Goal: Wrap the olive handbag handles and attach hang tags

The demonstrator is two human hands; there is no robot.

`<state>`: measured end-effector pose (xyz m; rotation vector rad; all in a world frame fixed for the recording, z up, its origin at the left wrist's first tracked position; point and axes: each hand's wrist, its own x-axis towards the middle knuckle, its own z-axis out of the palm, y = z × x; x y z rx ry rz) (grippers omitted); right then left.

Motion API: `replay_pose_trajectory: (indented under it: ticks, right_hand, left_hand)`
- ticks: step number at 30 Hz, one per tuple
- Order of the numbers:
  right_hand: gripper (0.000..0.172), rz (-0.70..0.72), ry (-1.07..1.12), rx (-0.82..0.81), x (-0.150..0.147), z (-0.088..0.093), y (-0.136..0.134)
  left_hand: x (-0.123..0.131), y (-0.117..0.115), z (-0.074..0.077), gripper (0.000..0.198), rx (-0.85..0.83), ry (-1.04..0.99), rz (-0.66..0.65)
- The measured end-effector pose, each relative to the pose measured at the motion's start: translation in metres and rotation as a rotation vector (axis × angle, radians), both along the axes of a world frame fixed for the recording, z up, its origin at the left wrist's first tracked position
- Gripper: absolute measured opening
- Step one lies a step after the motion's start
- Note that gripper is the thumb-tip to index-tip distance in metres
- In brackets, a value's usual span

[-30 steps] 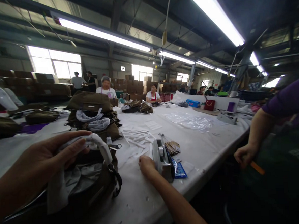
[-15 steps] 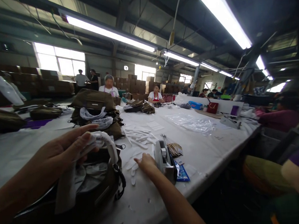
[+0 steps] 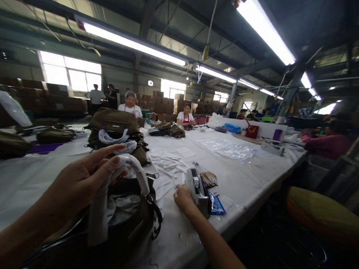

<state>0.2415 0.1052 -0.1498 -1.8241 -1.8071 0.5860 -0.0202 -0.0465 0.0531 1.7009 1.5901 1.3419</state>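
Olive-brown fabric handbag (image 3: 125, 245) has its white-wrapped curved handle (image 3: 142, 178) grasped by the left hand (image 3: 81, 180); the right hand (image 3: 184, 197) curls beside a grey tape dispenser (image 3: 199, 196), its grip unclear.

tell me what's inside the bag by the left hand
Crumpled pale material shows in the bag; anything beneath it is covered, and the white wrap hides part.

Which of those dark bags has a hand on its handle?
The nearest bag, closest to the camera: the left hand holds its white-wrapped handle. The stacked bags just behind it have no hand on them.
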Motion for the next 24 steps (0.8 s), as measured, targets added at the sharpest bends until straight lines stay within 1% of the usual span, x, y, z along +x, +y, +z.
replay_pose_trajectory:
  ticks: [1, 2, 6, 8, 9, 11, 12, 14, 16, 18, 21, 22, 24]
  right_hand:
    - [0.021, 0.015, 0.088, 0.026, 0.003, 0.005, -0.006]
    - [0.023, 0.032, 0.181, 0.048, 0.006, 0.01, -0.014]
    - [0.048, 0.111, 0.502, 0.11, 0.014, 0.032, -0.059]
    - [0.055, 0.166, 0.72, 0.121, 0.015, 0.043, -0.085]
    - [0.055, 0.209, 0.864, 0.105, 0.015, 0.048, -0.097]
    - [0.052, 0.322, 1.087, -0.002, 0.013, 0.059, -0.117]
    - [0.051, 0.382, 1.129, -0.085, 0.01, 0.064, -0.125]
    - [0.051, 0.472, 1.085, -0.243, 0.001, 0.074, -0.135]
    - [0.052, 0.519, 1.059, -0.312, -0.011, 0.083, -0.139]
    - [0.053, 0.532, 1.096, -0.275, -0.024, 0.093, -0.14]
    - [0.052, 0.52, 1.172, -0.124, -0.04, 0.109, -0.14]
    - [0.052, 0.524, 1.185, -0.09, -0.044, 0.114, -0.141]
    - [0.053, 0.56, 1.185, -0.079, -0.049, 0.124, -0.143]
  left_hand:
    - [0.001, 0.002, 0.002, 0.067, 0.016, -0.009, -0.004]
    - [0.003, 0.004, 0.004, 0.065, 0.028, -0.023, -0.012]
    - [0.01, 0.014, 0.004, 0.064, 0.043, -0.021, -0.087]
    - [0.014, 0.018, 0.0, 0.066, 0.043, 0.016, -0.127]
    - [0.016, 0.019, -0.002, 0.066, 0.034, 0.027, -0.15]
    - [0.021, 0.02, -0.006, 0.067, 0.016, 0.05, -0.191]
    - [0.025, 0.018, -0.007, 0.067, 0.011, 0.064, -0.206]
    - [0.032, 0.013, -0.009, 0.068, 0.021, 0.08, -0.23]
    - [0.04, 0.004, -0.009, 0.068, 0.011, 0.067, -0.275]
    - [0.048, -0.006, -0.009, 0.072, -0.047, 0.021, -0.35]
    - [0.051, -0.016, -0.011, 0.083, -0.138, -0.073, -0.45]
    - [0.048, -0.017, -0.012, 0.087, -0.147, -0.095, -0.456]
    - [0.04, -0.015, -0.015, 0.091, -0.137, -0.106, -0.38]
